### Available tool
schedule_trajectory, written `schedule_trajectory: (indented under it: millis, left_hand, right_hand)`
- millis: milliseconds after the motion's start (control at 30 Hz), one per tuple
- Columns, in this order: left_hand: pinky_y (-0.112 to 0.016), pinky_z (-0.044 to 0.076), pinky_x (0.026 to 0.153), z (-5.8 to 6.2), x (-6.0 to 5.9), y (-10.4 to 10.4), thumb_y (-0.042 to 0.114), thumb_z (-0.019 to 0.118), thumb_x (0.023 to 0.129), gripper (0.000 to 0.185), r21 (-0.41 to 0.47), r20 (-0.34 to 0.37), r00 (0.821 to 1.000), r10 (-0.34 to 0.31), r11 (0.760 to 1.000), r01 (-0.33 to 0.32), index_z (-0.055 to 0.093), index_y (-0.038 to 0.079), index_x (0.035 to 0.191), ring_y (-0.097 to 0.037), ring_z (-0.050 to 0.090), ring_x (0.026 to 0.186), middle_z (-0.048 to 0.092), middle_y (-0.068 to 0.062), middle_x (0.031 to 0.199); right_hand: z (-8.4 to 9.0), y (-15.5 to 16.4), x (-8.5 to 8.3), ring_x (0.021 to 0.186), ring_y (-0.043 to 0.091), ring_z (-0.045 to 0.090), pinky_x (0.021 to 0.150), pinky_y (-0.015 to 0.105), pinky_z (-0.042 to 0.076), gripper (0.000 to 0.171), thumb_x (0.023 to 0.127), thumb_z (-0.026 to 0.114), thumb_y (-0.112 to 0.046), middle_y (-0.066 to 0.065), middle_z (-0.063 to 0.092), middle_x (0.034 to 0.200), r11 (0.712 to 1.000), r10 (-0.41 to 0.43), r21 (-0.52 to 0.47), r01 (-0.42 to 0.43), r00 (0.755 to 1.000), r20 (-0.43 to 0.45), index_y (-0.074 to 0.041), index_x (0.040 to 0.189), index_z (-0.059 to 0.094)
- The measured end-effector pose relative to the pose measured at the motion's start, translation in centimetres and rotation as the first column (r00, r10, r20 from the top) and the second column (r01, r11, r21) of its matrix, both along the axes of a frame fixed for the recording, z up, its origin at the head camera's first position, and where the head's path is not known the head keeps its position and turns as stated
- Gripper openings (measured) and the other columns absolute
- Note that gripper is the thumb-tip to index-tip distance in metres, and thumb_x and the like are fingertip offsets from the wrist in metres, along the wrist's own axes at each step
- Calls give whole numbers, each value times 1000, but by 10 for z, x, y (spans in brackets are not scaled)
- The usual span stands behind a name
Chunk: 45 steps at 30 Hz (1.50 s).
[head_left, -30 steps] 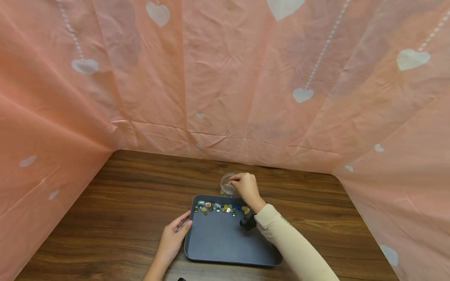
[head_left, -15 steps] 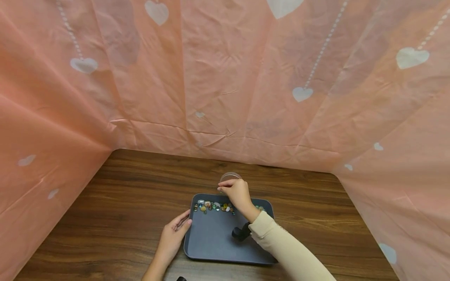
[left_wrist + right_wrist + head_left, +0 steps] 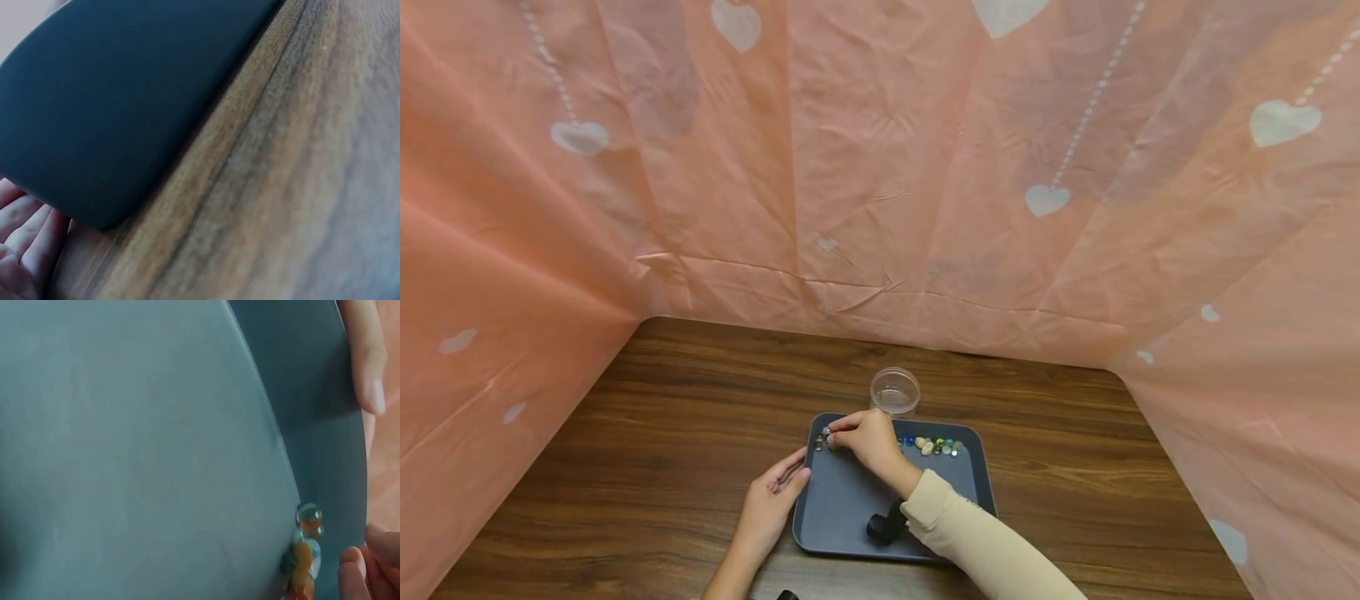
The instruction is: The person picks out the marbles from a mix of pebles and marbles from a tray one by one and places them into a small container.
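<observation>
A dark grey tray (image 3: pixel 865 508) lies on the wooden table, with a row of colourful glass stones (image 3: pixel 936 446) along its far side. My left hand (image 3: pixel 767 504) holds the tray's left edge, thumb on the rim and fingers outside; in the left wrist view its fingers (image 3: pixel 25 231) are beside the dark outer wall. Reaching across the tray, my right hand (image 3: pixel 872 437) is at the far left corner, thumb and forefinger slightly apart close to a clear stone (image 3: pixel 827 431). The right wrist view shows its fingertips (image 3: pixel 353 572) beside several stones (image 3: pixel 303 559). The hand covers the row's middle.
Just beyond the tray's far edge stands a clear round jar (image 3: pixel 895 389), without a lid on it. A pink curtain (image 3: pixel 880 208) printed with hearts surrounds the table (image 3: pixel 700 400) at the back and sides. A black wrist camera (image 3: pixel 883 527) hangs over the tray.
My right hand has moved from over the jar leftward and nearer, down to the stones at the tray's far left corner. The left hand has stayed at the tray's edge.
</observation>
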<state>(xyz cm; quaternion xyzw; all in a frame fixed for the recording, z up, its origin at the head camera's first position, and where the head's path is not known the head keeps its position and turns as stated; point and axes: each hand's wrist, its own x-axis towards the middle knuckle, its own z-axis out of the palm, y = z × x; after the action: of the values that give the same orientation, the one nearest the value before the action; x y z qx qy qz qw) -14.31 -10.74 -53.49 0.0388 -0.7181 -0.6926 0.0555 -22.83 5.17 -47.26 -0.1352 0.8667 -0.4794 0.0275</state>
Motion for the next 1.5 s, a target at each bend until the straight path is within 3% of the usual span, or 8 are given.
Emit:
schedule_trajectory:
  millis: [267,633,900,1100,1200,1400,1500]
  left_hand:
    - [-6,48,92,0,0,-1,10,64,97,42,32,-2,1000,-8,999,8,56,-8,134,-36,57,127,59,-27,135]
    - [-8,48,94,1,1,-1,9,63,97,42,31,9,1000,-7,1000,7,56,-8,134,-37,56,128,59,-27,135]
    - [-10,49,95,3,2,-1,12,64,97,43,18,13,1000,-8,1000,8,57,-7,134,-32,58,127,59,-26,136]
    - [-7,48,93,3,2,-1,10,64,96,42,15,-17,1000,-4,1000,4,56,-10,133,-19,60,123,59,-29,134]
    - [-7,48,93,2,2,-1,10,64,96,42,13,-9,1000,-5,1000,5,57,-9,133,-23,60,124,59,-28,134]
    - [-9,49,95,1,1,0,10,64,96,42,20,6,1000,-12,1000,12,56,-8,134,-36,56,128,59,-27,135]
    - [-13,50,98,1,1,0,10,63,97,42,18,5,1000,-8,1000,7,56,-9,134,-38,56,129,59,-27,136]
  right_hand:
    - [-9,-10,5,90,24,75,69,23,59,11,76,84,-6,12,78,88,998,21,53,-20,1000,-21,-3,86,81]
    - [-8,-17,8,91,23,75,74,27,60,12,74,84,-4,10,78,87,988,58,148,-50,997,-51,-3,85,81]
    - [-10,-18,10,80,16,73,61,17,53,10,72,86,-6,7,78,79,976,98,201,-87,994,-44,-6,80,81]
    - [-12,-19,9,80,16,74,61,16,52,8,74,86,-8,5,78,79,958,163,252,-140,984,-71,-7,80,82]
    - [-12,-17,8,80,15,73,61,15,52,7,75,85,-9,3,78,79,952,176,268,-148,981,-84,-9,80,82]
    - [-4,-5,3,82,17,74,64,17,54,8,76,85,-14,4,78,81,977,124,180,-114,991,-43,-8,81,82]
    - [1,4,-2,85,18,75,71,21,60,13,81,81,-10,12,78,89,994,102,-42,-97,987,123,-1,90,80]
